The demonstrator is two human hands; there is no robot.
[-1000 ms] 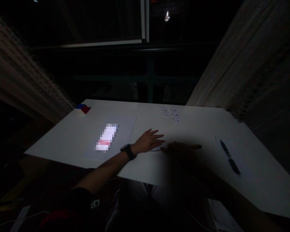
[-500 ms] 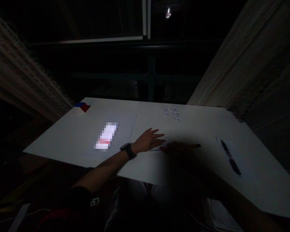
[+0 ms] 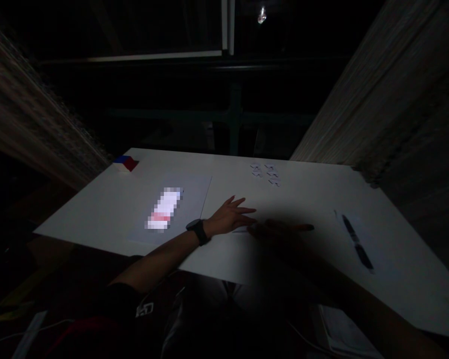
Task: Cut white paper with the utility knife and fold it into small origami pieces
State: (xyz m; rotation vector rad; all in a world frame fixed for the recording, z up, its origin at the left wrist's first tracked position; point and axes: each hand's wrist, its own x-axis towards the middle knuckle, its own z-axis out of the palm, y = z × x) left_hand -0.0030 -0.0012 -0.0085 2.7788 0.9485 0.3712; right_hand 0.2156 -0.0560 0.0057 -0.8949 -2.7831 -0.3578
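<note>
My left hand (image 3: 230,218) lies on the white table (image 3: 108,219) with its fingers spread, a dark watch (image 3: 197,230) on its wrist. Beside its fingertips is my right hand (image 3: 277,237), deep in shadow with bent fingers. A slim, pen-like stick (image 3: 302,227), orange-brown with a dark end, sticks out from it to the right; its other end is hidden. Under and between the hands shows the edge of a small pale paper piece (image 3: 240,230). Farther back lie several small white pieces (image 3: 272,174) with dark marks, in two columns.
A lit, blurred-out phone (image 3: 163,209) rests on a pale sheet (image 3: 198,192) at left. A blue, red and white cube (image 3: 125,163) sits at the far left corner. At right lies a long black object (image 3: 357,243). Curtains (image 3: 344,85) hang at both sides.
Both hands stay almost in place. The right hand's fingers and the stick have shifted slightly. The camera view has moved a little.
</note>
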